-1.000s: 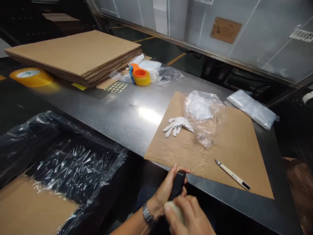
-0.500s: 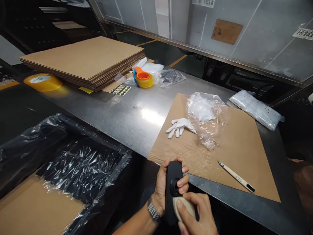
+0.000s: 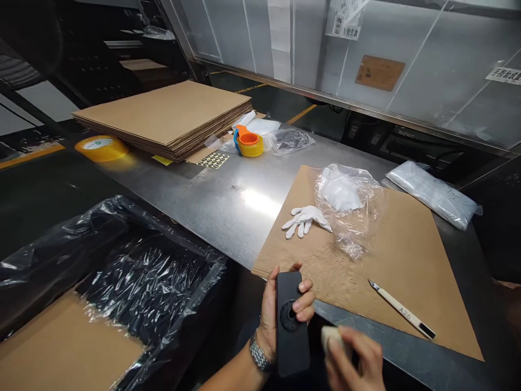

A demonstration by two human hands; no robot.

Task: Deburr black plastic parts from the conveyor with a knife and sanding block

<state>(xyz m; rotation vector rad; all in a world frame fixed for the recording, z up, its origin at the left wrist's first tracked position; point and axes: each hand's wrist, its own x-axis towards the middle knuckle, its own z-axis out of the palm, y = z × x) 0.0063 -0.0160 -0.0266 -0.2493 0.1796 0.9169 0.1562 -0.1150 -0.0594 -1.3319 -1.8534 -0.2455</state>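
Observation:
A black oblong part [image 3: 291,342] with a round recess in its face lies in my left hand [image 3: 269,307], the fingers wrapped about its upper half and a metal-band watch on the wrist. To its right, apart from it, my right hand [image 3: 358,358] pinches a cream-coloured pad [image 3: 331,338]; motion blurs both a little. Beyond the hands a cardboard sheet [image 3: 407,250] covers part of the metal bench. On it rest a white glove [image 3: 307,219], a crumpled clear bag [image 3: 352,217] with something white inside, and a pale-handled craft knife [image 3: 402,309] marked A26.
At the back left sits a stack of cardboard sheets [image 3: 163,117], near a yellow tape roll [image 3: 101,148] and an orange tape dispenser [image 3: 249,142]. A box lined with black plastic [image 3: 154,277] stands at lower left. A plastic-wrapped packet [image 3: 433,193] lies at right.
My right hand has moved right with the cream pad, off the black part. The black part's face now shows fully, still held in my left hand. The whole view has shifted slightly.

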